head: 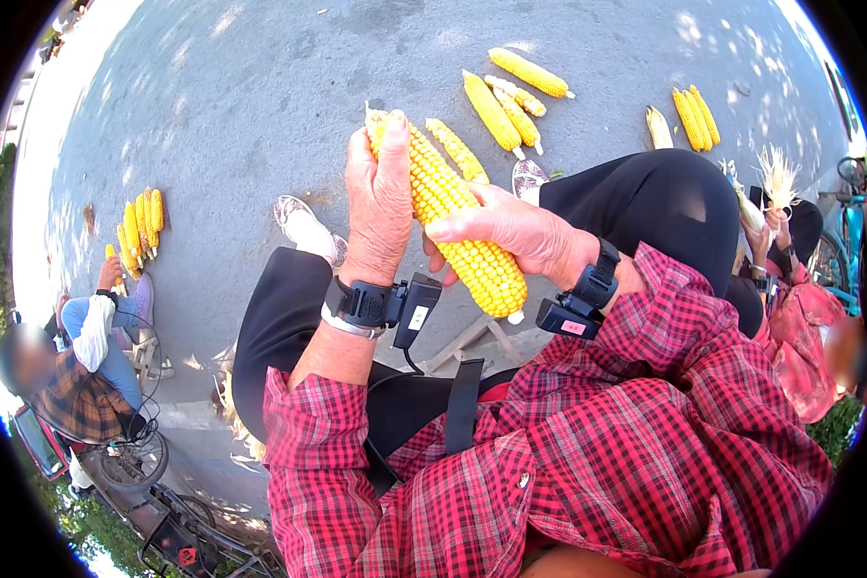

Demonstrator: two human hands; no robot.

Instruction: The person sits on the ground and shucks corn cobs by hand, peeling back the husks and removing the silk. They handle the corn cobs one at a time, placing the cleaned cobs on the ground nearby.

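A husked yellow corn cob is held aslant above my lap, its pale stalk end low and to the right. My left hand grips its upper, pointed end, with the thumb laid along the kernels. Around its middle my right hand is wrapped, thumb on top and fingers underneath. Just beyond my hands, a husked cob with patchy kernels lies on the pavement. Farther off lies a loose group of husked cobs, with another cob at its far side.
Grey pavement spreads before me. On the left, a seated person handles a cob near a row of cobs. At right another person holds a cob with pulled-back husk, near several cobs. A bicycle stands lower left.
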